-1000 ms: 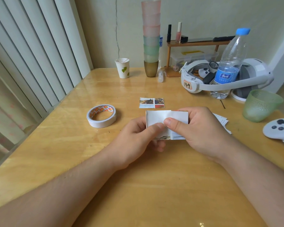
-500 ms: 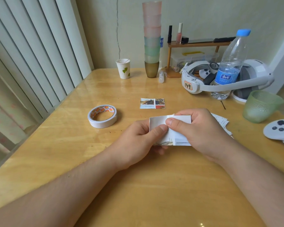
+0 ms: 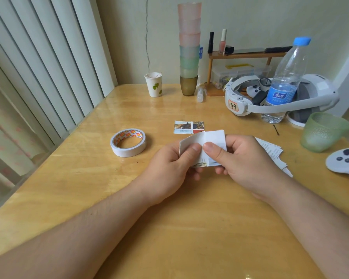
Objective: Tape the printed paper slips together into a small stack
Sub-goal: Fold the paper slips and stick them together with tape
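Note:
Both hands hold a small set of paper slips (image 3: 212,138) upright above the middle of the wooden table (image 3: 89,178), white backs toward me. My left hand (image 3: 169,170) pinches the left half with its thumb in front. My right hand (image 3: 244,160) pinches the right half, thumb beside the left thumb. The upper left part of the front sheet bends away from the rest. One printed slip (image 3: 189,127) lies flat just beyond the hands. A roll of double-sided tape (image 3: 128,142) lies to the left. More slips (image 3: 274,153) lie partly hidden behind my right hand.
A stack of plastic cups (image 3: 188,49), a paper cup (image 3: 154,84), a small wooden shelf (image 3: 246,55), a headset (image 3: 270,97) and a water bottle (image 3: 286,77) line the back. A green cup (image 3: 322,130) and a white controller (image 3: 345,162) sit at the right. Vertical blinds (image 3: 38,67) run along the left.
The held slips have risen slightly toward the flat slip, and the front sheet's upper left part now bends away. Both thumbs have shifted a little on the paper.

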The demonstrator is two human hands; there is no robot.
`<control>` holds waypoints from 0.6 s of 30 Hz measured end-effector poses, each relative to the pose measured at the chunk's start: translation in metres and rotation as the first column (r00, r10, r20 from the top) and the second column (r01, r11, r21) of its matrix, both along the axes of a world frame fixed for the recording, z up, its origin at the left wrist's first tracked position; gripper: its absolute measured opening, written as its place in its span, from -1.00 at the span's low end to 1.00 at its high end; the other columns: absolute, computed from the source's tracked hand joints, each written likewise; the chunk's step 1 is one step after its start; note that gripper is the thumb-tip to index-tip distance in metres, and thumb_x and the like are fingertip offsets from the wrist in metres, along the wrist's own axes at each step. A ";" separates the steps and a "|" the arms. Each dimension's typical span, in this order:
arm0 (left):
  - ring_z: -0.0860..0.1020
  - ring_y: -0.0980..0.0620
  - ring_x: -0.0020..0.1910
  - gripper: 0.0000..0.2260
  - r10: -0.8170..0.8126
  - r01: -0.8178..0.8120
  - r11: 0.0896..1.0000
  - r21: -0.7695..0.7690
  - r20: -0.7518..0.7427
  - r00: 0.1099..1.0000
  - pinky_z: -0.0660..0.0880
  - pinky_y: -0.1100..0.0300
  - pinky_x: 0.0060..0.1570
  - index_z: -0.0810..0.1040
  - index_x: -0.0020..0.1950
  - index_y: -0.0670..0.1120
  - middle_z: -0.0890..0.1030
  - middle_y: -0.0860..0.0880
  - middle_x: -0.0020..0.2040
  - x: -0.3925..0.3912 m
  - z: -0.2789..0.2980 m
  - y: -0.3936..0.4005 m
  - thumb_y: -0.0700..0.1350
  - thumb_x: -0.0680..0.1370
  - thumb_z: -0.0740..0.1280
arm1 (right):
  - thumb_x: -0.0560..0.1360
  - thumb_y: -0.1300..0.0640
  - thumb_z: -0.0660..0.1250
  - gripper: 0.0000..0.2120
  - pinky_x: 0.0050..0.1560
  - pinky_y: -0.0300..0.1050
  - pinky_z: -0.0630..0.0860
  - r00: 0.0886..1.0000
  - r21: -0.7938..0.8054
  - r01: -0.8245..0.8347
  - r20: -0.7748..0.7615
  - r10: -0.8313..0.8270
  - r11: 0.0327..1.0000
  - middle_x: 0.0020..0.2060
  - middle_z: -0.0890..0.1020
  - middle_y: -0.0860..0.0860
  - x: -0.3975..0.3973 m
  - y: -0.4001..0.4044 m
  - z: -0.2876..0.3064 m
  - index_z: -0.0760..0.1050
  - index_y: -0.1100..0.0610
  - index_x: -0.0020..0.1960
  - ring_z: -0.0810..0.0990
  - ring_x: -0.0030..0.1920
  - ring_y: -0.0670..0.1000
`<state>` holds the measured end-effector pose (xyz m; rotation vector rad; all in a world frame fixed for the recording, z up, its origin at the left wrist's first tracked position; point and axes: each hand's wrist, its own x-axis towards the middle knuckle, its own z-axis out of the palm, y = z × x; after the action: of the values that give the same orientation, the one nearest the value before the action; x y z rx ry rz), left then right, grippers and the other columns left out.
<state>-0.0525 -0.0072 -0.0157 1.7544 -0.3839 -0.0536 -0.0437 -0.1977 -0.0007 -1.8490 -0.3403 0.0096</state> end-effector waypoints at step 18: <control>0.58 -0.06 -0.31 -0.60 0.054 -0.056 0.998 -0.035 -0.064 0.996 0.51 0.13 -0.16 0.57 0.01 -0.20 0.66 -0.12 -0.27 0.004 -0.001 0.004 0.04 0.77 0.10 | 0.63 -0.04 0.36 -0.77 -0.16 0.14 0.61 0.981 -0.102 0.194 0.026 -0.193 0.976 -0.35 0.70 -0.01 0.003 -0.001 -0.001 0.67 0.07 -0.07 0.57 -0.43 -0.07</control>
<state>-0.0480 -0.0029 -0.0162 1.7217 -0.2884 -0.0623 -0.0408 -0.1983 -0.0012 -1.9803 -0.1716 -0.1233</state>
